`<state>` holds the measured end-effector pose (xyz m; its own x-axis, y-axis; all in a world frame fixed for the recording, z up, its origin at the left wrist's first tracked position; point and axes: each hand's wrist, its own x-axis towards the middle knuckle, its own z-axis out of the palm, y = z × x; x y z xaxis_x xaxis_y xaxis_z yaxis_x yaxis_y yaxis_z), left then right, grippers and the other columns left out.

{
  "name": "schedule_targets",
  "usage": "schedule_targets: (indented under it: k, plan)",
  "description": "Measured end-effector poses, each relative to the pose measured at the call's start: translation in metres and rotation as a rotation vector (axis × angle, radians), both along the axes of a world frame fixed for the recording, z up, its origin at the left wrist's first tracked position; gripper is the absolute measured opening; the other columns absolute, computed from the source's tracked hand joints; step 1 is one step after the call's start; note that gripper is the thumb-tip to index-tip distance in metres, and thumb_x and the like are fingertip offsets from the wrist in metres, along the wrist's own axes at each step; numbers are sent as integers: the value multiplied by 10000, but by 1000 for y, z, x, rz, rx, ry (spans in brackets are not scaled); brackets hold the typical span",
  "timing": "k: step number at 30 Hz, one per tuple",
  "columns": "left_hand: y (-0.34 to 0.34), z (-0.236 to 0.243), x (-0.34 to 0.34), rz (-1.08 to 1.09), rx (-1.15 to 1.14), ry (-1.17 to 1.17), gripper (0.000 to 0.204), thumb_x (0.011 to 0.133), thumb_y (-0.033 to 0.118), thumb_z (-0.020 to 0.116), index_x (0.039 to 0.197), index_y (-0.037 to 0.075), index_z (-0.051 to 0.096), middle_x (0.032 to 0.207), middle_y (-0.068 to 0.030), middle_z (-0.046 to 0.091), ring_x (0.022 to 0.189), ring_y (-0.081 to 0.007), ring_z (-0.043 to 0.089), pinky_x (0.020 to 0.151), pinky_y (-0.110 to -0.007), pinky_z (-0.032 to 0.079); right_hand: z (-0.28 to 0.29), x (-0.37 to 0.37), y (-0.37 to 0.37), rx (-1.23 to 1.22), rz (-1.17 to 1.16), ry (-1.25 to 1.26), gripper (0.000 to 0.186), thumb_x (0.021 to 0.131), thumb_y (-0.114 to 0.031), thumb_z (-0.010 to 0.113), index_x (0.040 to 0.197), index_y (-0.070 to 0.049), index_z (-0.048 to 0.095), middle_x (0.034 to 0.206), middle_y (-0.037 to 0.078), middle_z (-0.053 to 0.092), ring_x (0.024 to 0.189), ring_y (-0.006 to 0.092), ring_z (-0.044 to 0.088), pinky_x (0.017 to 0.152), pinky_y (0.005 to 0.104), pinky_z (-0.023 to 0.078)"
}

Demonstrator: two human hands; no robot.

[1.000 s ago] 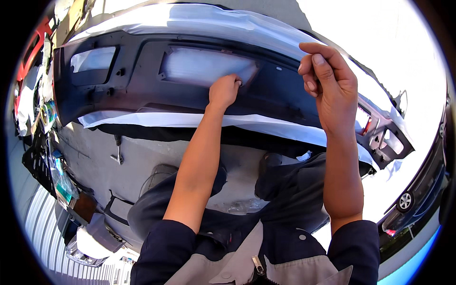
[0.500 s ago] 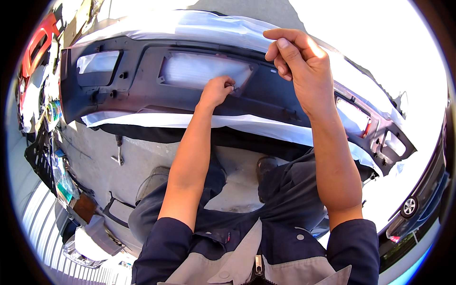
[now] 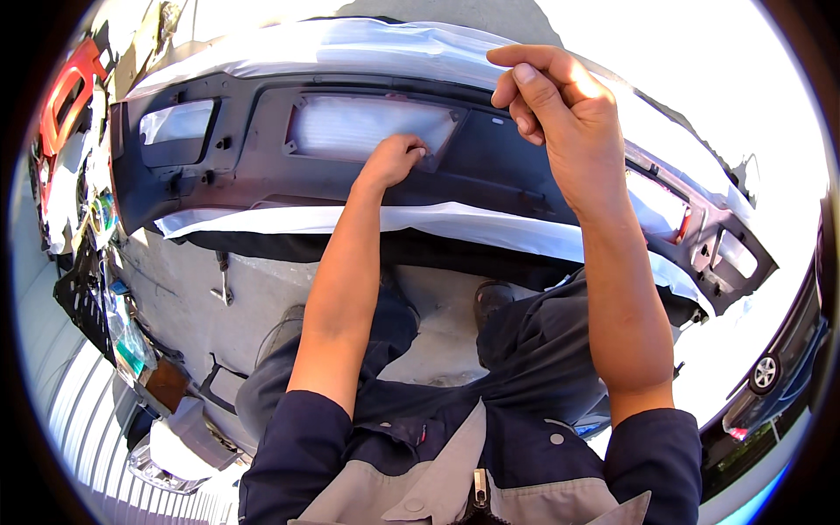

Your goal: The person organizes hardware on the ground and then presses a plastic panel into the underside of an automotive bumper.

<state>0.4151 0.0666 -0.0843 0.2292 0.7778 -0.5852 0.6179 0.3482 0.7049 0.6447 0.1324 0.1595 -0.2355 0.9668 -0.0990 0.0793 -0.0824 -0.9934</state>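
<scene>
A long dark car bumper cover (image 3: 507, 166), with cut-out openings, lies across the view in front of my knees. White sheeting (image 3: 289, 219) shows under it and along its edges. My left hand (image 3: 392, 161) is closed in a pinch at the lower right corner of the middle rectangular opening (image 3: 359, 124). Whatever its fingertips hold is too small to make out. Raised above the right half of the cover, my right hand (image 3: 564, 109) has curled fingers with the thumb against them. I cannot make out anything between them.
A hammer-like tool (image 3: 222, 284) lies on the concrete left of my feet. Red parts (image 3: 72, 92), a black perforated piece (image 3: 80, 293) and other clutter line the left side. A dark car (image 3: 770, 376) stands at the far right.
My left hand has shifted slightly left and up at the opening's corner. My right hand has risen a little and moved slightly right. The view has tilted a bit.
</scene>
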Motion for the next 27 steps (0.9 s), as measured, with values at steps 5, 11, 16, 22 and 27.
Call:
schedule_targets:
  k: [5,11,16,22,27]
  plan:
    - [2,-1,3,19,-81,-9,215,948,171,622,1053,14,726,842,-129,705,786,-246,656,770,-373,515,0,2,-3,20,-4,5,222,1047,-111,522,1149,-34,704,820,21,665,663,44,492,592,187,426]
    - [4,-8,-1,56,-165,-61,209,979,146,608,1053,-16,716,789,-46,651,747,-145,587,733,-318,499,-3,0,-5,-52,40,-55,226,1046,-103,507,1139,-25,698,821,25,654,667,52,486,609,206,428]
    - [0,-15,-5,16,-159,-34,227,990,158,602,1082,-4,732,807,-62,673,767,-150,607,748,-315,508,-87,-8,-15,-340,112,-405,299,1009,-147,437,1072,7,686,876,130,680,805,234,634,805,366,504]
    - [9,-11,1,32,-114,-74,251,1000,193,586,1074,5,736,822,-94,710,769,-193,654,754,-338,521,-243,-15,-71,-725,108,-548,554,998,-494,523,951,14,737,1002,239,723,1046,378,678,944,428,487]
    - [-1,-6,-1,-2,-60,28,262,986,239,597,1039,28,744,820,-122,737,773,-261,696,749,-374,521,-268,-27,-94,-534,-71,-409,594,959,-554,606,739,-9,690,611,109,616,608,260,613,634,383,471]
